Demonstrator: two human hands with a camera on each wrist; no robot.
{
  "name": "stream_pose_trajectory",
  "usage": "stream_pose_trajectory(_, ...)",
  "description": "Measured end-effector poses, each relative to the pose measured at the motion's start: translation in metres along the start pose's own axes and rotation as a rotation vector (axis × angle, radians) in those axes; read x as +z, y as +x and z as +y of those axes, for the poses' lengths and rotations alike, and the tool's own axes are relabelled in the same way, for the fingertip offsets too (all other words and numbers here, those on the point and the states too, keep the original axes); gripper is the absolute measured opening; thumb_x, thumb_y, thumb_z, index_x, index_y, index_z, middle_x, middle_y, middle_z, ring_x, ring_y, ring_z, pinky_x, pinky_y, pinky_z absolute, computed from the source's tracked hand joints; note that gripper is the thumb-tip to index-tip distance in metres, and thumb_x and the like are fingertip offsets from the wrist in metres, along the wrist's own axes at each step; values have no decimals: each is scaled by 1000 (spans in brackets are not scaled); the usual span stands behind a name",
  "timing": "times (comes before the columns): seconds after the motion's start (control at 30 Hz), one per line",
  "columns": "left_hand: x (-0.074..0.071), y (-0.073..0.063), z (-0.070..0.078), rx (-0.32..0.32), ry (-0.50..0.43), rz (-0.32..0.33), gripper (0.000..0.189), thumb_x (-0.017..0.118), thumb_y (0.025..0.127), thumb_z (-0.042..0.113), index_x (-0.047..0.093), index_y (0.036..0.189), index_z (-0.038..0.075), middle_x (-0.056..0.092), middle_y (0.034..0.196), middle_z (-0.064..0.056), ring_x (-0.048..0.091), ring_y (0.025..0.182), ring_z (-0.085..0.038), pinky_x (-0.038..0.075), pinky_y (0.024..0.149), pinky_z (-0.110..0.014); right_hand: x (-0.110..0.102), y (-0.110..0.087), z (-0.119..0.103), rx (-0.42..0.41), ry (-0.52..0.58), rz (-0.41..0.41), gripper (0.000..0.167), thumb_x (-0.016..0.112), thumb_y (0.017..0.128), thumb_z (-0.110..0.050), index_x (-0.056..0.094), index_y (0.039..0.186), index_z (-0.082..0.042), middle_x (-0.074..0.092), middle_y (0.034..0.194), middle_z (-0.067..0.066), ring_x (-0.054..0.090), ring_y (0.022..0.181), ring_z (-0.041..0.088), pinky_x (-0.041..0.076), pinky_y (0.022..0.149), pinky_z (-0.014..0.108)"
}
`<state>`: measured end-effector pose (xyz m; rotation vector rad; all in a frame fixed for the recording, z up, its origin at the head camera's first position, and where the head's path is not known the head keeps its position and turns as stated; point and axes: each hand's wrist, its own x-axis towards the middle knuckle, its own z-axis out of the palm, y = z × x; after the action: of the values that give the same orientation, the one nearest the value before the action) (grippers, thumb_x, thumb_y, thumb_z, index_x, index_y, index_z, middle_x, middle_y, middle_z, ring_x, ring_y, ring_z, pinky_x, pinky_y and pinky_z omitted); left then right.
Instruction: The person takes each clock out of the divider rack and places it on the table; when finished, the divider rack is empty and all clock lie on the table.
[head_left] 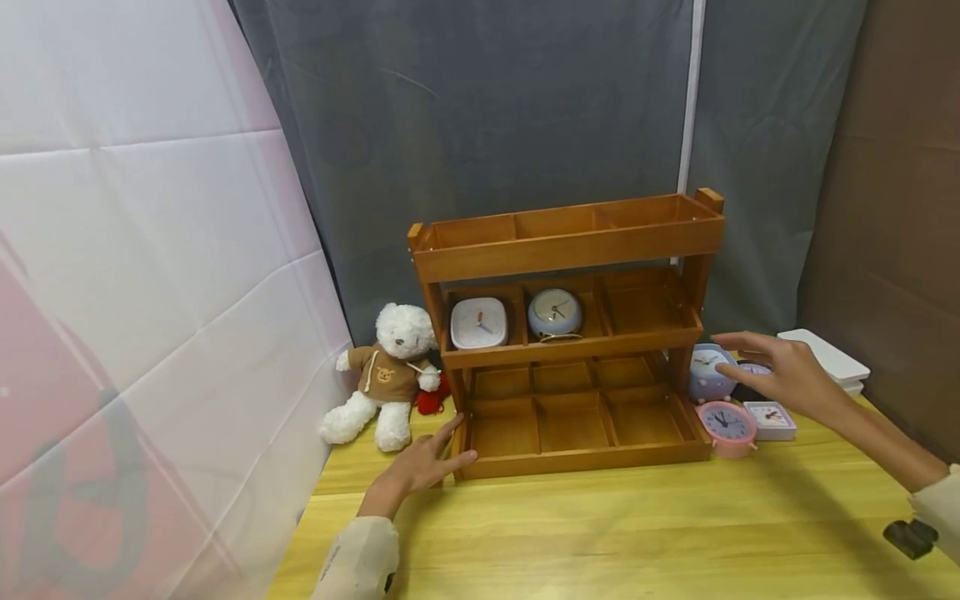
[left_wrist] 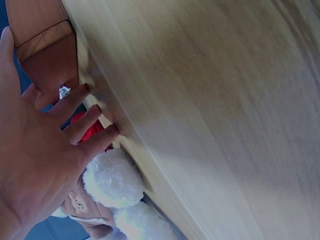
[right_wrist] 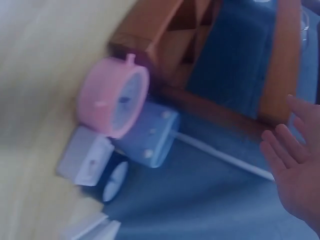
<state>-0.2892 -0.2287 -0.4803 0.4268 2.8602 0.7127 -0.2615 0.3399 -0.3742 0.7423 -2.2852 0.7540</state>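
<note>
My left hand (head_left: 422, 464) rests at the lower left corner of a three-tier wooden shelf (head_left: 570, 246), thumb and fingers spread, holding nothing. In the left wrist view its fingers (left_wrist: 82, 122) are extended near the shelf's base. Above the clocks at the shelf's right side, my right hand (head_left: 787, 375) hovers with fingers apart and nothing in them. Below it stand a blue alarm clock (head_left: 708, 382), a pink round alarm clock (head_left: 727, 428), a small pale square clock (head_left: 771, 422) and a partly hidden dark clock (right_wrist: 114, 180). A white square clock (head_left: 480, 325) and a round blue clock (head_left: 555, 317) occupy the middle tier.
A white teddy bear (head_left: 390, 377) in a brown hoodie sits left of the shelf, with a red item (head_left: 429, 400) behind it. White flat boxes (head_left: 828, 358) lie at the right. A grey curtain (head_left: 487, 117) hangs behind, and a white panel (head_left: 165, 292) borders the left.
</note>
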Motion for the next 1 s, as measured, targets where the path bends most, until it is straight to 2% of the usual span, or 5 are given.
stream_pose_trajectory(0.23, 0, 1, -1, -1, 12, -6, 87, 54, 95, 74, 25, 167, 33, 56, 149, -21, 55, 134, -44, 44, 108, -63, 0, 30, -16, -52, 0, 6, 55, 90, 74, 3, 74, 126, -6, 75, 120, 12, 60, 108, -14, 48, 88, 5)
stream_pose_trajectory(0.33, 1, 2, -2, 1, 15, -8, 87, 54, 95, 75, 26, 167, 33, 56, 148, -21, 55, 133, -44, 45, 107, -62, 3, 40, -20, -32, 5, -4, 54, 91, 76, -2, 74, 127, -8, 74, 123, 12, 71, 109, 6, 47, 90, 5)
stream_pose_trajectory(0.47, 2, 3, -3, 0, 17, -5, 88, 54, 95, 75, 26, 166, 33, 57, 148, -21, 55, 133, -43, 45, 107, -62, 8, 55, -26, -16, 0, -33, 50, 89, 81, -7, 73, 128, -7, 73, 125, 12, 72, 106, 33, 50, 91, 9)
stream_pose_trajectory(0.83, 2, 1, -3, -5, 9, 5, 87, 54, 94, 75, 27, 166, 34, 56, 148, -22, 55, 133, -44, 45, 107, -63, 32, 98, -41, -28, 86, -108, 42, 82, 90, -10, 70, 130, -3, 71, 128, 18, 69, 113, 39, 57, 94, 44)
stream_pose_trajectory(1.0, 1, 2, -3, -8, 10, 8, 87, 54, 94, 76, 27, 166, 35, 55, 148, -22, 54, 133, -44, 45, 107, -64, 47, 114, -48, -24, 126, -127, 43, 83, 89, -12, 71, 129, -3, 70, 128, 19, 68, 114, 41, 56, 96, 49)
